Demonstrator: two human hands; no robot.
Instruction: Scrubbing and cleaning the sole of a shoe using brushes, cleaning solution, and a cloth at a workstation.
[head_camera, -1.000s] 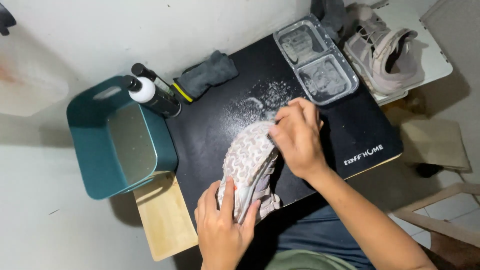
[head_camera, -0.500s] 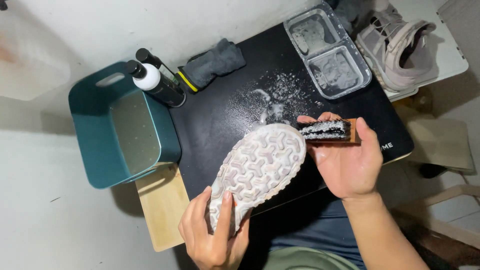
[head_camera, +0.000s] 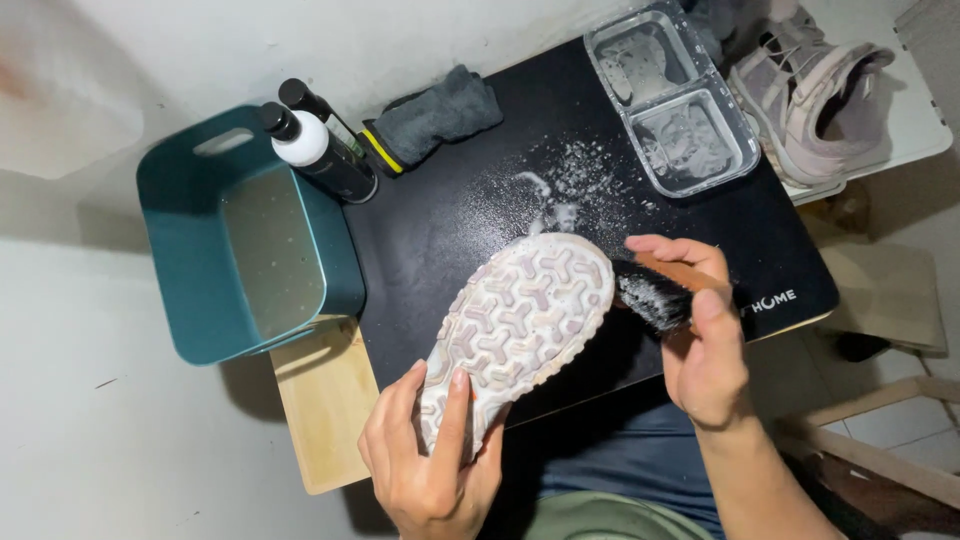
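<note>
My left hand (head_camera: 430, 455) grips the heel end of a pale sneaker (head_camera: 520, 320) held sole-up over a black mat (head_camera: 480, 200). The patterned white sole faces the camera, wet and foamy. My right hand (head_camera: 705, 340) holds a wooden brush (head_camera: 660, 295) with dark bristles, its bristle end just beside the toe of the sole. White foam spatter lies on the mat beyond the shoe.
A teal tub (head_camera: 240, 250) holding water stands at the left on a wooden board (head_camera: 325, 400). Two dark bottles (head_camera: 320, 150) and a grey cloth (head_camera: 435, 115) lie behind. A clear two-compartment tray (head_camera: 670, 95) and a second sneaker (head_camera: 815, 90) sit at the back right.
The shoe was turned from its side to sole-up. My right hand came off the shoe and now holds the brush at the toe, bristles turned toward the sole.
</note>
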